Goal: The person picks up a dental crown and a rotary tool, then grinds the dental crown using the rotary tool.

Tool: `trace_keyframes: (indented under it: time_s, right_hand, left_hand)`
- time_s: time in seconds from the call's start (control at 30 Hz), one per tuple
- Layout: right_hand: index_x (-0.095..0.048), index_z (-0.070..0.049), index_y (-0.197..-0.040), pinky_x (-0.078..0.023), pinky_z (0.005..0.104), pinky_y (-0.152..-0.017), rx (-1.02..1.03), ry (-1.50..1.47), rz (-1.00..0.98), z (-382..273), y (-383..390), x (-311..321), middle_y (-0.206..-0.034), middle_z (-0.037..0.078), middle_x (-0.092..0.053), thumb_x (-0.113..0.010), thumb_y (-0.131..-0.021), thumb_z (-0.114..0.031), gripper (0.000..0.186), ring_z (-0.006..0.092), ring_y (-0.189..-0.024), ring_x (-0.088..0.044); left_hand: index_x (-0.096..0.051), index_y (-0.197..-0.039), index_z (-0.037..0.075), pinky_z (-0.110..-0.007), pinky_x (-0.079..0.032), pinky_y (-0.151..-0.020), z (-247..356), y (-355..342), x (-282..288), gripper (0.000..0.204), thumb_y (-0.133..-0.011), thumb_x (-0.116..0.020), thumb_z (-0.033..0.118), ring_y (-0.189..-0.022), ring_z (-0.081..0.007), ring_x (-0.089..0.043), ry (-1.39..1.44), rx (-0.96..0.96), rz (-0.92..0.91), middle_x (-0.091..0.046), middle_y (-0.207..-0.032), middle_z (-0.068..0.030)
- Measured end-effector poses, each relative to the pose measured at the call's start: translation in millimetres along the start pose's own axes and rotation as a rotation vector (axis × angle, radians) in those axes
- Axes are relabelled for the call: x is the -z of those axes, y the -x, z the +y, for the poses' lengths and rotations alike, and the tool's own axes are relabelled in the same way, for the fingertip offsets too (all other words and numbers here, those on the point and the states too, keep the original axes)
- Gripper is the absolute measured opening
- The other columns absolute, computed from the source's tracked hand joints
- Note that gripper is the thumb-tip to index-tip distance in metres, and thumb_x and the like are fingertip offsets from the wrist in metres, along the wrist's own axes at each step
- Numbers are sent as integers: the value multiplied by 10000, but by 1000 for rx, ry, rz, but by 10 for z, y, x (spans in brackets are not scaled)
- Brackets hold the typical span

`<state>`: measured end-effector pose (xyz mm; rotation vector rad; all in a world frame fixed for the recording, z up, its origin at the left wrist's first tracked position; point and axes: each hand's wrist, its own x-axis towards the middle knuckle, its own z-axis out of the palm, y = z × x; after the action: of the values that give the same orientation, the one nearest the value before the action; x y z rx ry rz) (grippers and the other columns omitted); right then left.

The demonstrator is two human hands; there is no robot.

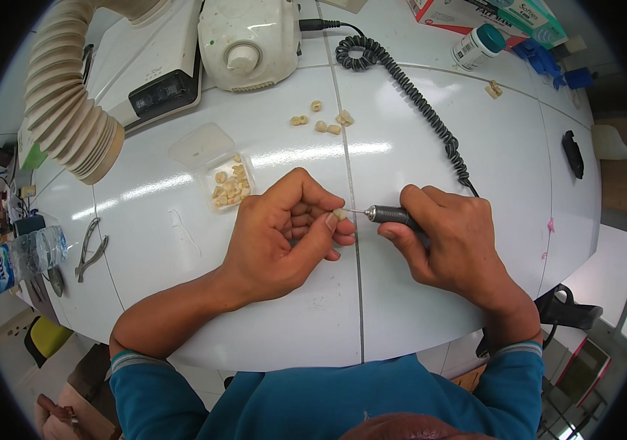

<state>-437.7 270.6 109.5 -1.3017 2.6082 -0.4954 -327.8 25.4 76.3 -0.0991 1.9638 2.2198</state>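
Ribbed hose (70, 103): left of the plastic box (208, 183). White control unit (251, 44): beyond the box. Left hand (276, 238): obstructs space between box and black handpiece (394, 215), which right hand (449, 238) grips. Pliers (86, 262): left of box. Tooth-like piece (340, 214): right of box, pinched by left thumb and fingers.

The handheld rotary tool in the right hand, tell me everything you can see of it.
The rotary tool is slim and dark grey to black, with a shiny, metal-looking collar and a thin shank at the front. The right hand grips it, covering its rear. It points left, toward the small cream piece pinched in the left hand; whether its tip touches that is too small to tell. A black coiled cord leads toward the right hand.
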Motion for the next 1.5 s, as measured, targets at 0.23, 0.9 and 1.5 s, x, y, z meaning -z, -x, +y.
trace_keyframes:
  time_s: [0.23, 0.9, 1.5]
  right_hand:
    - [-644, -89, -914, -416, 420, -480, -4, -23, -7, 9, 0, 15, -649, 69, -572, -780, -1039, -447, 403, 273, -484, -573]
    - [-635, -85, -900, -415, 422, -484, -7, -75, 19, 32, -2, 10, -640, 74, -582, -784, -1036, -438, 407, 288, -489, -571]
    - [-627, -81, -902, -408, 425, -501, -33, -137, -25, 56, -14, 75, -641, 83, -609, -768, -1054, -415, 393, 289, -508, -585]
  left_hand:
    - [-558, -1255, -35, -272, -681, -759, -12, -5, 6, 128, -1130, -571, -8, -999, -218, -825, 9, -2, 7, -789, -1081, -193]
    - [-578, -1268, -36, -284, -663, -788, 2, 4, 6, 141, -1133, -569, 1, -1067, -210, -806, -9, -14, 23, -744, -1129, -159]
    - [-756, -1212, -62, -271, -664, -806, -23, 11, 18, 165, -1048, -757, -37, -1036, -192, -808, 4, -18, 83, -783, -1124, -142]
